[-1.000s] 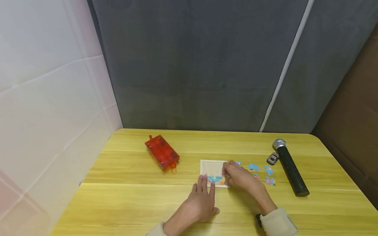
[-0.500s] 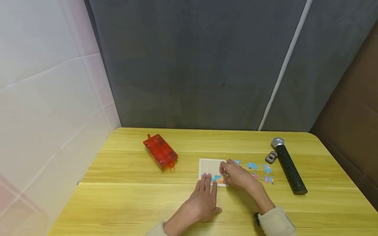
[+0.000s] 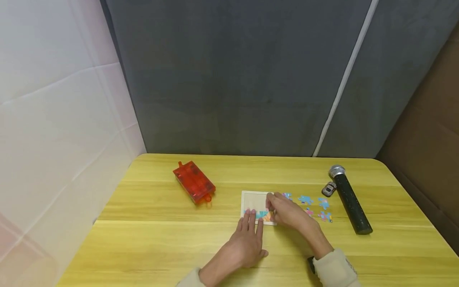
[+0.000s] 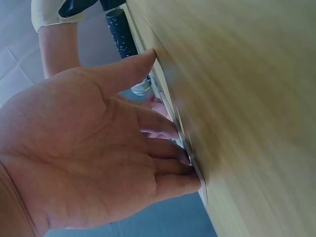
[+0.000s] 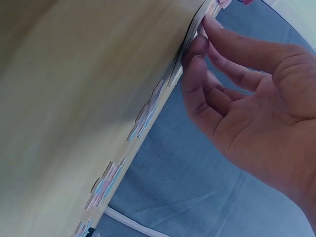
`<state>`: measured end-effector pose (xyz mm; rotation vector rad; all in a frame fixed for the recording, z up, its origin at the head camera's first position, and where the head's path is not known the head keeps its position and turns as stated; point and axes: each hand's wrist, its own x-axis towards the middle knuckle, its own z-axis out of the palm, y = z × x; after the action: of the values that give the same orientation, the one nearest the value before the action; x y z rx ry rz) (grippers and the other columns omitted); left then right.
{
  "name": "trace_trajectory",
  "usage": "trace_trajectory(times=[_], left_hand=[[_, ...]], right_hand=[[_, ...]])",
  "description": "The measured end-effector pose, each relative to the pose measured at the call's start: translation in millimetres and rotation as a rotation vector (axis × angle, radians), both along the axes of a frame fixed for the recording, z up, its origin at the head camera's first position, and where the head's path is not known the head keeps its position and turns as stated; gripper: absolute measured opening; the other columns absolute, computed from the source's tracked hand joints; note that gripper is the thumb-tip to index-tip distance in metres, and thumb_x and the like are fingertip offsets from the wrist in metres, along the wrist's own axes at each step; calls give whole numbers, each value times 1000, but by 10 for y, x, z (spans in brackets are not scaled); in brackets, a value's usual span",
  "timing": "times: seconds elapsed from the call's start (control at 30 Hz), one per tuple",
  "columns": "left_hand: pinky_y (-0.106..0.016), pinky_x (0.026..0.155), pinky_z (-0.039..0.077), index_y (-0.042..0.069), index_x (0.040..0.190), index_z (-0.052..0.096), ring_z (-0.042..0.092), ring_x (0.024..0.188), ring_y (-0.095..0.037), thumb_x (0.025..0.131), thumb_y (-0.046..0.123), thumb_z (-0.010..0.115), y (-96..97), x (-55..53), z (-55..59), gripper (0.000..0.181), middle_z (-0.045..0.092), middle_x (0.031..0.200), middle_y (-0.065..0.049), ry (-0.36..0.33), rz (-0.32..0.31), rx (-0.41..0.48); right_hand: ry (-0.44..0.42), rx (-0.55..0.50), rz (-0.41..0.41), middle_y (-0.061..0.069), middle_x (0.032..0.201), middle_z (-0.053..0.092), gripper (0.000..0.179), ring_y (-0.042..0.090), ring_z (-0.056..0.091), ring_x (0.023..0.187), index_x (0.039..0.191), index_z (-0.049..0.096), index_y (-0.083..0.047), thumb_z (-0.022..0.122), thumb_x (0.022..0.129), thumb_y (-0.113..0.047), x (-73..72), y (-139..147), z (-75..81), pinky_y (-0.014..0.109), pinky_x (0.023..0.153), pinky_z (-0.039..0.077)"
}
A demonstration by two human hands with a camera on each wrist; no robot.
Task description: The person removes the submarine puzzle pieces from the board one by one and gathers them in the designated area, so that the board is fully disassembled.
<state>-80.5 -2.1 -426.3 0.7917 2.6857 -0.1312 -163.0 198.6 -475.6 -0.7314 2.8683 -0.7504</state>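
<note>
A square puzzle frame [image 3: 256, 199] lies flat on the table, with joined blue and orange pieces [image 3: 264, 215] along its near side. My left hand [image 3: 247, 244] rests its straight fingertips on the frame's near edge and the pieces there. In the left wrist view the left palm [image 4: 94, 148] shows, fingers reaching to the frame's rim. At the frame's right side my right hand [image 3: 288, 212] pinches a small puzzle piece [image 5: 201, 30] between thumb and curled fingers, mostly hidden by them. Several loose puzzle pieces [image 3: 306, 200] lie right of that hand.
A red translucent box [image 3: 194, 181] sits back left on the wooden table [image 3: 143, 239]. To the right are a small toy car [image 3: 328, 189] and a black microphone [image 3: 351, 201] with a silver head. A grey curtain [image 3: 233, 79] stands behind the table.
The right hand's fingers have shifted slightly at the frame's right side, showing more of the orange pieces. The left hand stays on the near edge. The head view has tilted slightly.
</note>
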Motion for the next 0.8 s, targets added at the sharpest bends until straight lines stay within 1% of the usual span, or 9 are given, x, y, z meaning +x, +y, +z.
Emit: trace_trajectory(times=[0.03,0.1,0.2,0.27,0.4,0.5,0.6,0.7,0.8], left_hand=[[-44,136,28,10,172,35,20,170,-37,108,60,59,1,-1,2,84,24,181,-21,0,-1,-4],[-44,136,28,10,172,35,20,170,-37,109,60,59,3,-2,4,84,23,181,-21,0,-1,-10],[-44,136,28,10,172,35,20,170,-37,108,61,59,5,-6,-5,85,23,181,-21,-1,1,-11],[-43,136,28,10,172,35,20,170,-37,108,61,58,5,-7,-10,85,24,181,-21,3,0,-14],[-43,136,28,11,172,35,21,170,-37,108,61,58,3,-3,-5,85,25,181,-21,13,-1,-16],[-42,136,28,11,173,35,21,170,-36,108,61,58,6,1,1,85,25,181,-21,18,1,-16],[-42,136,28,11,173,35,21,170,-36,108,61,58,8,5,0,85,25,181,-21,19,4,-17],[-44,137,25,10,173,33,19,170,-37,109,61,58,9,-7,-41,86,22,181,-22,2,7,-4],[-44,137,25,10,173,33,18,170,-37,109,61,57,12,-13,-79,86,21,181,-22,-3,9,6]], right_hand=[[27,-9,20,-3,88,58,35,9,51,76,99,58,-15,77,84,11,-43,32,-82,26,65,49],[47,-23,37,-5,83,59,35,7,51,72,98,58,-15,75,85,12,-55,35,-76,25,62,47],[41,-24,48,-3,80,62,30,8,52,69,97,59,-12,74,89,14,47,-36,167,26,60,48],[-1,-34,14,-2,81,66,28,9,55,69,95,60,-11,73,91,14,137,-113,379,26,63,49],[-82,-85,-41,2,87,74,21,10,64,77,97,62,-10,72,99,9,180,-120,553,26,66,53],[-175,-159,-48,6,86,74,16,13,67,74,98,63,-5,70,100,9,162,9,615,27,64,53],[-301,-209,-32,7,83,71,14,14,62,65,99,63,-1,69,100,11,165,225,686,28,59,51],[-446,-236,-11,7,81,70,12,14,61,63,100,63,2,67,99,12,207,481,747,29,59,53],[-561,-250,4,7,83,68,11,16,61,64,99,61,4,65,96,14,260,739,789,31,60,55]])
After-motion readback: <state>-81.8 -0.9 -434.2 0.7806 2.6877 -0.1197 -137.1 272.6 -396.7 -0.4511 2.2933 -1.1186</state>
